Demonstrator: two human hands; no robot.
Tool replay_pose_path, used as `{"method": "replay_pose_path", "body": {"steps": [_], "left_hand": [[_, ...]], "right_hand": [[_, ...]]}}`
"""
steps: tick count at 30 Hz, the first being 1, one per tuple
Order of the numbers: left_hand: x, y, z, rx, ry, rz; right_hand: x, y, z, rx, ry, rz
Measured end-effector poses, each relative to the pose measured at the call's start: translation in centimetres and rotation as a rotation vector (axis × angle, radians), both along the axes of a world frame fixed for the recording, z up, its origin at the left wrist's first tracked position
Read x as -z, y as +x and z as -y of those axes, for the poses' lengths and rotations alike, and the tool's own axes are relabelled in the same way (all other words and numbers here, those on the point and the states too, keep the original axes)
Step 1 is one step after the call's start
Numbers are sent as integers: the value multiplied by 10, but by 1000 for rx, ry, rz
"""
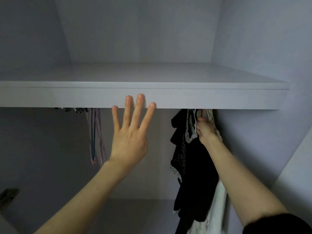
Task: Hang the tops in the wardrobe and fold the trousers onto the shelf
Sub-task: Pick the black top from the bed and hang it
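Right hand (pixel 205 130) grips a pale hanger (pixel 195 123) under the shelf (pixel 185 97) at its right end, black top (pixel 197 174) hanging; left hand (pixel 130 141), fingers spread, touches the shelf's front edge. Trousers unseen, shelf bare.

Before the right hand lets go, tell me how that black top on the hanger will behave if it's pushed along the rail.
The black top hangs in loose folds, so it is probably floppy and would sway rather than slide stiffly. It looks light. It is crowded against the white garment, so it may drag that along. The right hand grips near the hanger.

Shelf (pixel 168 97) – smooth matt laminate; black top (pixel 197 174) – soft cloth w/ lace trim; white top (pixel 217 208) – thin cloth.
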State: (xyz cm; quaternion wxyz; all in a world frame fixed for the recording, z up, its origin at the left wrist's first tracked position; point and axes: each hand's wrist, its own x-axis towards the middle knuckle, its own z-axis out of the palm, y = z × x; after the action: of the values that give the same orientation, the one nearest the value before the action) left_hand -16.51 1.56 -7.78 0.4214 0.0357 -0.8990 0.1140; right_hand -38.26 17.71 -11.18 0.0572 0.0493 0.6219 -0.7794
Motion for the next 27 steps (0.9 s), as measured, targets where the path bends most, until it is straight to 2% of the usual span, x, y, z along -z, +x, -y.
{"method": "replay_pose_path", "body": {"steps": [4, 6, 9, 16, 21, 27], "left_hand": [[20, 9, -19, 138, 119, 88], [31, 13, -25, 199, 190, 129], [50, 33, -45, 376, 251, 278], [117, 97, -96, 712, 479, 552], [165, 165, -149, 960, 503, 755], [194, 266, -233, 1277, 387, 873]], "right_hand": [[10, 52, -25, 60, 152, -38], [16, 76, -28, -20, 189, -68], [31, 142, -58, -31, 291, -73], [77, 303, -131, 125, 416, 80], [113, 434, -173, 289, 431, 247], [142, 591, -233, 579, 413, 354]]}}
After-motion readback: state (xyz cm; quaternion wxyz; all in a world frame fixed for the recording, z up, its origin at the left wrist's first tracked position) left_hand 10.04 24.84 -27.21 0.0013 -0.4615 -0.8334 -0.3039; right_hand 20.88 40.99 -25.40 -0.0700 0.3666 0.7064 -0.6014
